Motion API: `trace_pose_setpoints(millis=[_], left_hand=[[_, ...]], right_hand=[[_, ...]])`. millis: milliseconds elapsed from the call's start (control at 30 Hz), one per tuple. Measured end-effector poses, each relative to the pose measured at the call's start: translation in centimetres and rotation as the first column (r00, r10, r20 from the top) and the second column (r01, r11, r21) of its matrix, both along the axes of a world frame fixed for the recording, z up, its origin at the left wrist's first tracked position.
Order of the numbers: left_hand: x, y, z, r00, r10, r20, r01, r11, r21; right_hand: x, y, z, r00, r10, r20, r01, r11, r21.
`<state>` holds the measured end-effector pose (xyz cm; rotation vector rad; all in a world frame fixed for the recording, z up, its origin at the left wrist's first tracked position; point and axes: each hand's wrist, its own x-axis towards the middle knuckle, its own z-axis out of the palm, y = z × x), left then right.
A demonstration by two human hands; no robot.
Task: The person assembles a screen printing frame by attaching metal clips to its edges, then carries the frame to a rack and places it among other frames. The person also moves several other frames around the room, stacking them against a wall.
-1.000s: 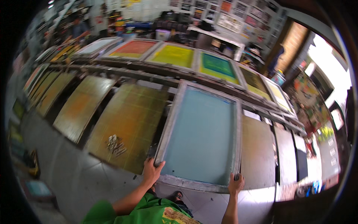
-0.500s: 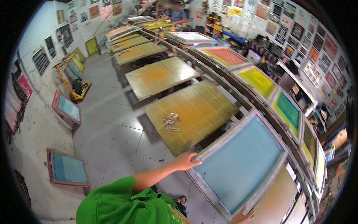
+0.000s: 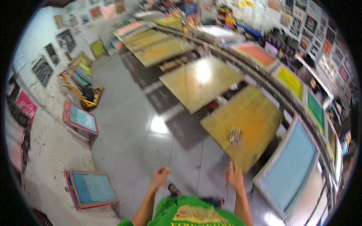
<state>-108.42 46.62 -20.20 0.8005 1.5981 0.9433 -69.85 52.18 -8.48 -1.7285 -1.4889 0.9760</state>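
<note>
Over the tiled floor is my left hand, its fingers curled in and slightly blurred, with nothing seen in it. My right hand is beside the near corner of a yellow-orange board; its fingers are stretched out and it holds nothing visible. Whether it touches the board's corner I cannot tell. A small cluster of pale pieces lies on that board. To the right of my right hand, a blue screen-printing frame with a grey border leans at the rack, apart from both hands.
More boards stretch away in a row along a long rail. Coloured screens, among them a yellow one, line its far side. Blue screens lean by the left wall near a yellow stand. A person stands far back.
Both hands have let go of the blue screen frame, which now rests at the rack. My view has turned left, and my hands are now apart in front of me.
</note>
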Motion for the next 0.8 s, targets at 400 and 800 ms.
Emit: trace_pose_setpoints(millis=[400,800], left_hand=[[-24.0,5.5,-2.5,0.945,0.319,-0.067,-0.326,0.931,-0.164],[-40.2,26.2,-3.4,0.93,0.351,-0.111,-0.365,0.842,-0.398]], right_hand=[[6.8,23.9,-6.1,0.659,-0.474,0.584,0.328,0.88,0.344],[-29.1,47.7,-3.9,0.917,-0.277,0.288,0.056,0.803,0.594]])
